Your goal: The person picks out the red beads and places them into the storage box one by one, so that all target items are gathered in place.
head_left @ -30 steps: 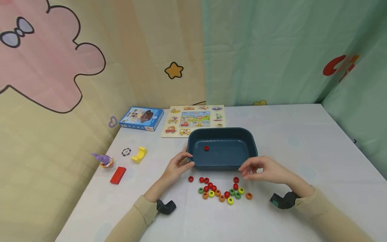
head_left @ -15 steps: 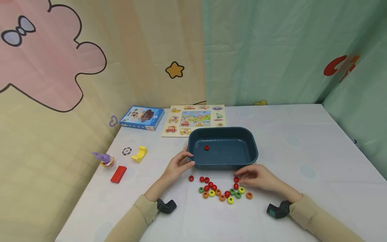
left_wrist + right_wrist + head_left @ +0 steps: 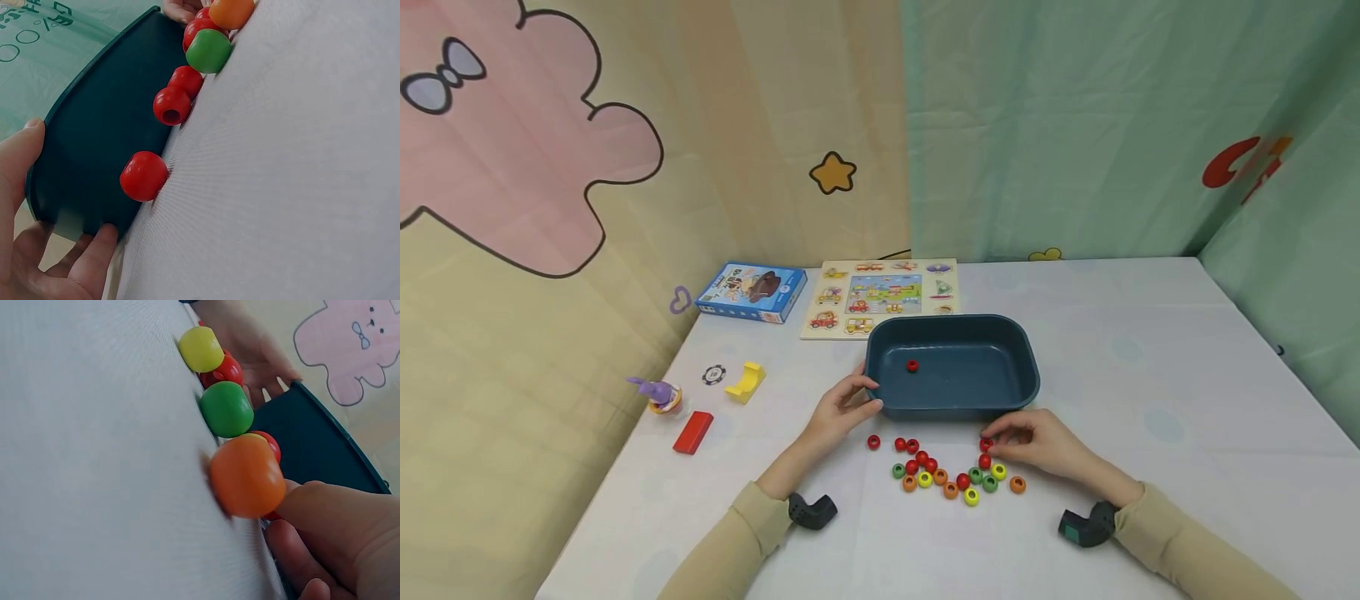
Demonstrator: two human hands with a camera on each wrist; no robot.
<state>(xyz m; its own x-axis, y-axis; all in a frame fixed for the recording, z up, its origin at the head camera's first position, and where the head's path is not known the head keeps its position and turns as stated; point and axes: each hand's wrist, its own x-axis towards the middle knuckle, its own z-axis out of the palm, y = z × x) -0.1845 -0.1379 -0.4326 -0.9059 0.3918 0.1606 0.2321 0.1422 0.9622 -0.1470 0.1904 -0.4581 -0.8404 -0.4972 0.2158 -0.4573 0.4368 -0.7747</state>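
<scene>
In the head view, a dark blue plastic tray [image 3: 970, 375] stands mid-table with one red bead [image 3: 912, 366] inside it. My left hand [image 3: 841, 408] grips the tray's near left corner; the left wrist view shows the thumb [image 3: 31, 140] at the rim and the other fingers against the side. Just in front of the tray's near right corner, my right hand [image 3: 1037, 440] pinches a red bead [image 3: 986, 444] between thumb and fingertips, down at the table. In the right wrist view an orange bead [image 3: 247, 478] mostly hides that grip.
Loose red, green, orange and yellow beads [image 3: 940, 477] lie in front of the tray. Behind are a picture puzzle board [image 3: 822, 333] and a blue box [image 3: 751, 293]. To the left sit a red block [image 3: 693, 432], a yellow piece [image 3: 746, 383], a round chip [image 3: 713, 375] and a purple figurine [image 3: 658, 395].
My right hand has come down and left from beside the tray's near right corner to the red bead, its fingers closing on it. The left hand keeps its place on the tray.
</scene>
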